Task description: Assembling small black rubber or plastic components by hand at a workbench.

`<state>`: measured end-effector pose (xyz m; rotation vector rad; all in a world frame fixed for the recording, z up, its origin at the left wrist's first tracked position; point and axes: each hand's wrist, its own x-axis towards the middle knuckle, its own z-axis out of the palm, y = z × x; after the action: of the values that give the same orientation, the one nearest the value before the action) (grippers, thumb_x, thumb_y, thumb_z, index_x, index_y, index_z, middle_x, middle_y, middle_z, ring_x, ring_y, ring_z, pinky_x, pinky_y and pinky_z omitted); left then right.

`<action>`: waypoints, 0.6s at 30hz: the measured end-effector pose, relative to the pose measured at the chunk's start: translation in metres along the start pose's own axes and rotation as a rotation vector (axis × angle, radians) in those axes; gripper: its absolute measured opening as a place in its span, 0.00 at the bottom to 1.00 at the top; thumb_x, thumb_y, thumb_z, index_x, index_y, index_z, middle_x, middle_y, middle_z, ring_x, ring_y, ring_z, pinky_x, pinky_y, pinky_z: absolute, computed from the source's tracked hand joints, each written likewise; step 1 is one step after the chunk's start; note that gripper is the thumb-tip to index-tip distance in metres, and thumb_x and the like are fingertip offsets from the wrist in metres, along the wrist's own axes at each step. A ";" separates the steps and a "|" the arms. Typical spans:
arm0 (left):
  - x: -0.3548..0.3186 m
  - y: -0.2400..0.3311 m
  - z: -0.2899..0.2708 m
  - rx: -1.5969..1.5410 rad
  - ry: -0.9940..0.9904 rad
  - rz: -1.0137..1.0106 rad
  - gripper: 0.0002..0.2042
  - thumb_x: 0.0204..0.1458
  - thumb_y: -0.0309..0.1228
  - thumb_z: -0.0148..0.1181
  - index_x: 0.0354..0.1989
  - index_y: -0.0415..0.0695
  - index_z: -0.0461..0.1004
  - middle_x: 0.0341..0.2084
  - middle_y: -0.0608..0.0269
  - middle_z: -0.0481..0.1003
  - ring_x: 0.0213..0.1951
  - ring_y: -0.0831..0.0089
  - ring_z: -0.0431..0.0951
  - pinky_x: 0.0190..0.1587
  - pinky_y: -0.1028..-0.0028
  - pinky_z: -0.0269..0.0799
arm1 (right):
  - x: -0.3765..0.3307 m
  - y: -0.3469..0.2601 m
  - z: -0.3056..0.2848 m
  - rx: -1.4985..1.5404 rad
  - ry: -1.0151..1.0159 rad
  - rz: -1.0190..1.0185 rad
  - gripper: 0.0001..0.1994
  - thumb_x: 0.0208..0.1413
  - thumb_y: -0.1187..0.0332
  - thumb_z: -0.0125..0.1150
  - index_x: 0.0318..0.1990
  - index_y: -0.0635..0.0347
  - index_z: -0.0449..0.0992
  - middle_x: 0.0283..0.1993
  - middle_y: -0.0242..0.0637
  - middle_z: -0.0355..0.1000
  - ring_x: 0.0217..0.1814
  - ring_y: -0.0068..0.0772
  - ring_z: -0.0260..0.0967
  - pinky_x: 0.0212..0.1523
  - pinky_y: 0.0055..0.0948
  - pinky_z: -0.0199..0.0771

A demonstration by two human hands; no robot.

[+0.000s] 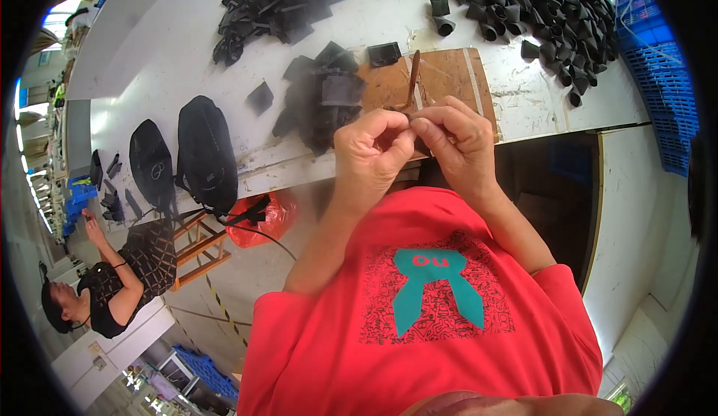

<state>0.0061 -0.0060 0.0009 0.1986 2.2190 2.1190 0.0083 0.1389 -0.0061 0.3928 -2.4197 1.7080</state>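
Note:
Above the table's near edge, my left hand (372,149) and my right hand (458,141) meet with their fingertips pinched together. A small dark piece shows between the fingers, too hidden to name. Just beyond them a brown wooden board (447,74) lies on the table, and a rusty metal upright (413,78) rises from it. Left of my hands is a loose stack of flat black fabric pieces (340,89). One black piece (384,55) lies at the board's far left corner.
Black rolled pieces (516,5) are heaped at far right, beside blue crates (652,79). More flat black pieces (280,5) lie at far left. Two black oval bags (207,154) rest on the table's left. A person (112,281) sits there; a red plastic bag (262,218) hangs below the edge.

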 end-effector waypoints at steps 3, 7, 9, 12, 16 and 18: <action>-0.004 -0.017 0.007 0.396 0.241 0.204 0.03 0.45 0.19 0.56 0.26 0.38 0.69 0.20 0.71 0.69 0.19 0.89 0.66 0.20 0.88 0.61 | 0.006 -0.007 0.011 -0.232 0.111 -0.123 0.06 0.41 0.75 0.60 0.29 0.64 0.72 0.23 0.37 0.65 0.23 0.32 0.66 0.22 0.26 0.66; 0.004 0.000 0.019 -0.266 0.349 -0.149 0.06 0.44 0.17 0.53 0.30 0.38 0.65 0.20 0.65 0.70 0.12 0.88 0.61 0.12 0.87 0.55 | 0.006 0.002 0.020 -0.311 0.240 -0.067 0.03 0.41 0.78 0.58 0.26 0.65 0.72 0.20 0.36 0.64 0.20 0.27 0.64 0.21 0.24 0.64; 0.008 0.001 0.009 -0.519 0.231 -0.227 0.07 0.43 0.17 0.53 0.31 0.39 0.66 0.21 0.66 0.70 0.12 0.88 0.60 0.12 0.87 0.54 | 0.004 0.008 0.019 -0.044 0.273 0.191 0.02 0.44 0.77 0.58 0.27 0.64 0.73 0.20 0.30 0.65 0.17 0.18 0.59 0.19 0.19 0.60; 0.010 -0.002 -0.004 -1.025 -0.025 -0.398 0.08 0.43 0.16 0.52 0.32 0.39 0.67 0.23 0.67 0.69 0.14 0.90 0.59 0.13 0.88 0.51 | 0.008 0.002 0.004 0.759 0.060 0.574 0.02 0.46 0.74 0.58 0.26 0.62 0.74 0.23 0.28 0.67 0.18 0.17 0.61 0.18 0.20 0.59; 0.012 0.000 0.012 -0.587 0.096 -0.274 0.08 0.43 0.15 0.51 0.32 0.37 0.68 0.23 0.66 0.70 0.17 0.85 0.66 0.16 0.86 0.61 | 0.005 0.014 0.013 1.486 -0.062 0.671 0.05 0.49 0.69 0.56 0.27 0.60 0.71 0.18 0.21 0.58 0.18 0.10 0.50 0.17 0.11 0.46; 0.010 0.008 0.025 -0.140 0.384 0.037 0.05 0.44 0.17 0.50 0.30 0.37 0.68 0.21 0.65 0.70 0.16 0.88 0.62 0.15 0.88 0.54 | 0.011 0.006 0.008 1.282 -0.075 0.655 0.07 0.50 0.66 0.55 0.26 0.59 0.70 0.18 0.20 0.57 0.18 0.11 0.49 0.17 0.12 0.47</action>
<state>0.0001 0.0204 0.0075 -0.1931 2.2489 2.4997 -0.0041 0.1320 -0.0110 -0.2899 -1.1516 3.3783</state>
